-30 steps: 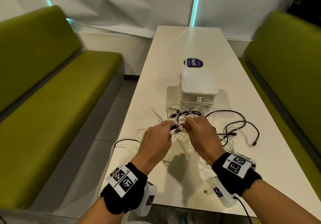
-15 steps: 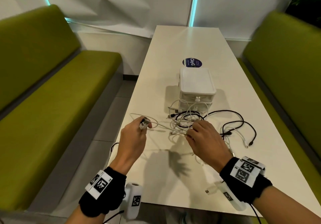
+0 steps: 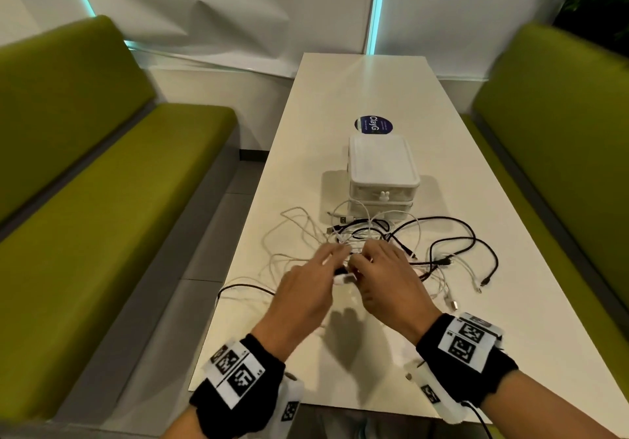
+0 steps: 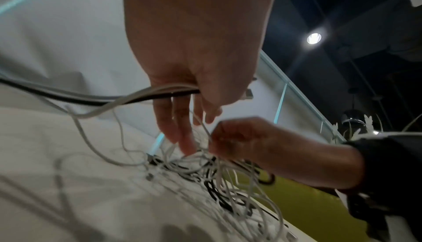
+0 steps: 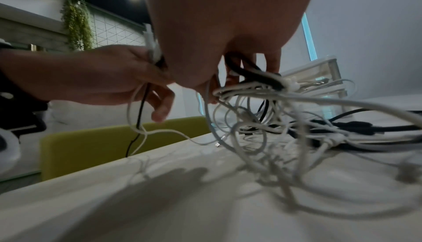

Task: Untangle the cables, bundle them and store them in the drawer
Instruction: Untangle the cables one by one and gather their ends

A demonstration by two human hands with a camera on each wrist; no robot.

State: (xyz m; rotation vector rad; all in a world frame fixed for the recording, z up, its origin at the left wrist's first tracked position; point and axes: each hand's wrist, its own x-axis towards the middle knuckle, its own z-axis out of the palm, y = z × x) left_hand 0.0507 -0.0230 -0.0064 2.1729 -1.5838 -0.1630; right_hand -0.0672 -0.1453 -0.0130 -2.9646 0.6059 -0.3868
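Small white drawer unit sits mid-table, both drawers closed, contents not visible. Tangle of white + black cables lies on the table just in front of it. Left hand pinches a white and a black cable w/ other fingers loose; right hand has fingers curled around strands at the tangle's near edge

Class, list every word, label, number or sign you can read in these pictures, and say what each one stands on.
"ClayG": white letters on the round dark blue sticker on the white table, just beyond the drawer box.
Smaller lines on the same sticker: too small to read.
Black-and-white square code tags on the left wristband and the right wristband: patterns only, with tiny marks too small to read.
Cables and drawer box: no readable text.
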